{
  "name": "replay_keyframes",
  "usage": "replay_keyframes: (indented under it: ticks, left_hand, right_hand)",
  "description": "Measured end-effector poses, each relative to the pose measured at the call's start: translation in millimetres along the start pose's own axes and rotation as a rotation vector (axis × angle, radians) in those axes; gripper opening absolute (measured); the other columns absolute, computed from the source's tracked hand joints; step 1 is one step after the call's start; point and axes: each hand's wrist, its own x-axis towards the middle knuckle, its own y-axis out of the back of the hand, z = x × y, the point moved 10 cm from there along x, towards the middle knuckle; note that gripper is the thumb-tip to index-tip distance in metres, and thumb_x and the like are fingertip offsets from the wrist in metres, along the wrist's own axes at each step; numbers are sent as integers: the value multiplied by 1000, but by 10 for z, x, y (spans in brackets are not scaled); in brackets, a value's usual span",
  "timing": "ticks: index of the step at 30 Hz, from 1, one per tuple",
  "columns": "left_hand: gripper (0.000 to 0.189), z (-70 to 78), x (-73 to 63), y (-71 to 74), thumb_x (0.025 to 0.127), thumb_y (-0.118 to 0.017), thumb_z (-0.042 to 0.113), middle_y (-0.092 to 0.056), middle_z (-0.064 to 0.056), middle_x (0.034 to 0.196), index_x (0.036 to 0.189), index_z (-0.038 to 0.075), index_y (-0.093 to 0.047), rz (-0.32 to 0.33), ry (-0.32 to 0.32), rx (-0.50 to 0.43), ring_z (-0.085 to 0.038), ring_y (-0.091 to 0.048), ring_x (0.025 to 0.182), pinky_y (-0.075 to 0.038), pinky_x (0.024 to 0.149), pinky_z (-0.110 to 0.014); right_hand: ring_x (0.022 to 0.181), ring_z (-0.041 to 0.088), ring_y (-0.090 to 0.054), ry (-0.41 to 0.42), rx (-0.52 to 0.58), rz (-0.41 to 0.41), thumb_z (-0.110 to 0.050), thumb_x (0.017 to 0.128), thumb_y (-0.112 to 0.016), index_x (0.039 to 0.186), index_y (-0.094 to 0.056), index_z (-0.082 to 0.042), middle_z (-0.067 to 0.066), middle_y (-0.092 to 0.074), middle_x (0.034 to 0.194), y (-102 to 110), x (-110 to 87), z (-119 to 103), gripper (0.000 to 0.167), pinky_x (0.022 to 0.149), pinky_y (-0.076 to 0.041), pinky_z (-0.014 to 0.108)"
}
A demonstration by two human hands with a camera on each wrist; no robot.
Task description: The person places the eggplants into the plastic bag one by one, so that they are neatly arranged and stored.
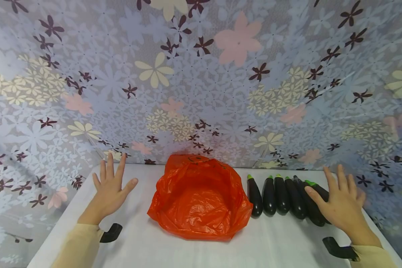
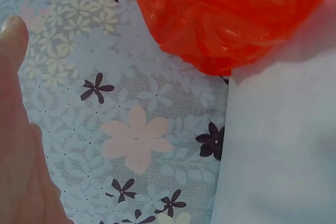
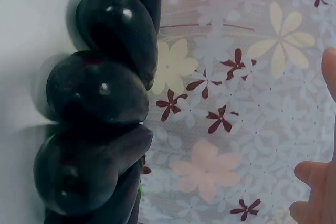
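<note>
A red plastic bag [image 1: 201, 208] stands in the middle of the table, its mouth spread wide toward me. To its right, several dark eggplants [image 1: 269, 195] with green stem ends lie side by side in a row. My left hand [image 1: 109, 191] hovers left of the bag with fingers spread, holding nothing. Over the right end of the row my right hand [image 1: 343, 203] is raised, fingers spread, hiding part of the last eggplants. In the right wrist view the rounded ends of the eggplants [image 3: 97, 87] show close up, apart from the fingers.
A white table [image 1: 137, 245] bears everything. Behind it rises a flower-patterned cloth [image 1: 201, 93], which also runs down both sides. Black wrist straps [image 1: 111, 233] stick out at both cuffs.
</note>
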Motion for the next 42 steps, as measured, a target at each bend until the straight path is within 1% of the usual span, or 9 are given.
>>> replay_keyframes:
  ticks: [6, 12, 17, 23, 26, 31, 37, 39, 42]
  left_hand:
    - [84, 24, -22, -23, 102, -47, 50, 20, -23, 164, 163, 21, 4, 42, -9, -84, -51, 20, 147, 17, 103, -79]
    - [82, 90, -65, -56, 104, -47, 46, 15, -25, 164, 163, 20, 4, 32, -36, -165, -51, 15, 148, 15, 106, -77]
    - [81, 118, -90, -132, 104, -46, 43, 13, -24, 165, 162, 16, 5, 27, -70, -219, -51, 13, 148, 16, 107, -76]
    - [80, 147, -101, -232, 104, -47, 39, 11, -20, 166, 163, 18, 4, 25, -73, -253, -50, 10, 149, 12, 109, -76]
    - [80, 163, -116, -290, 104, -47, 38, 9, -22, 166, 163, 16, 2, 24, -76, -275, -51, 7, 148, 9, 109, -77]
    - [78, 173, -143, -379, 104, -48, 35, 4, -23, 166, 163, 14, -1, 32, -78, -315, -50, 3, 149, 3, 109, -78]
    - [76, 181, -176, -486, 105, -48, 32, 1, -19, 167, 163, 15, -3, 36, -74, -386, -47, -1, 150, -3, 109, -80]
    - [75, 194, -183, -515, 105, -48, 30, -2, -18, 168, 163, 15, -4, 43, -82, -410, -45, -2, 151, -5, 111, -78]
    - [72, 206, -194, -557, 105, -48, 27, -6, -16, 168, 163, 12, -7, 52, -88, -444, -43, -6, 152, -8, 114, -74]
  right_hand:
    - [143, 62, 11, -16, 50, 48, -56, 102, -45, 161, -3, -5, 28, 16, 162, 42, -30, 120, 88, 98, 3, 87]
    - [139, 67, 7, -39, 99, 63, -54, 104, -41, 159, -5, 0, 31, 13, 161, 31, -34, 250, 85, 99, 2, 87]
    - [137, 69, 4, -35, 140, 73, -48, 106, -41, 159, -7, 2, 35, 9, 161, 18, -37, 329, 80, 102, 2, 84]
    - [141, 65, 0, -61, 188, 93, -42, 107, -40, 158, -10, 4, 36, 3, 160, -32, -47, 442, 75, 106, 0, 82]
    - [143, 62, -3, -56, 213, 104, -39, 108, -40, 157, -12, 6, 38, -1, 160, -60, -40, 496, 72, 108, 0, 80]
    - [142, 62, -7, -51, 258, 105, -35, 108, -39, 155, -13, 9, 40, -7, 158, -114, -41, 601, 69, 109, -3, 78]
    - [137, 65, -17, -132, 271, 78, -38, 108, -37, 155, -15, 9, 44, -15, 153, -210, -51, 775, 70, 106, -16, 78]
    - [135, 65, -20, -168, 288, 68, -38, 109, -36, 155, -15, 8, 44, -17, 152, -248, -63, 844, 69, 103, -20, 79]
    - [137, 64, -19, -239, 337, 32, -40, 109, -33, 157, -12, 6, 41, -15, 155, -316, -88, 962, 69, 102, -22, 78]
